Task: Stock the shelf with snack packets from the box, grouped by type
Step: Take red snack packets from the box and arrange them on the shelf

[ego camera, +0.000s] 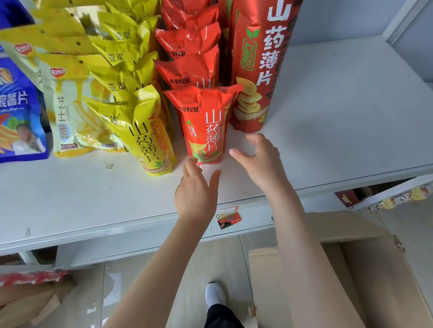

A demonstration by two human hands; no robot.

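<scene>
A: Where the left hand point(195, 190) lies over the shelf's front edge, is it holding anything?

B: Nothing. It is palm down with the fingers straight and spread. The fingertips point(191, 162) are at the foot of the front red packet point(205, 126), but they are blurred there, so I cannot tell whether they touch it.

A: And the right hand point(260, 158)?

B: It is also empty, with the fingers loosely curved and apart. It is just beside that packet's right side, and a gap shows between them.

A: How does the packet stand?

B: It stands upright on the white shelf point(344, 109), at the head of a row of red packets point(191, 45) of the same kind running back. Tall red packets point(257, 58) with the same yam-slice print stand just behind it to the right.

A: What is further left?

B: A row of yellow packets point(148, 132) of the same shape stands just beside the red row. Next come flat yellow cheese-stick bags point(69, 111), overlapped and leaning back, then blue bags point(7, 111) at the far left.

A: Where is the box?

B: The cardboard box point(356, 278) is on the floor at the lower right, open, below the right forearm. I cannot see what is in it. A white shoe point(215, 293) stands on the tiles beside it, and a small red label point(227, 220) sits on the shelf's front edge.
</scene>
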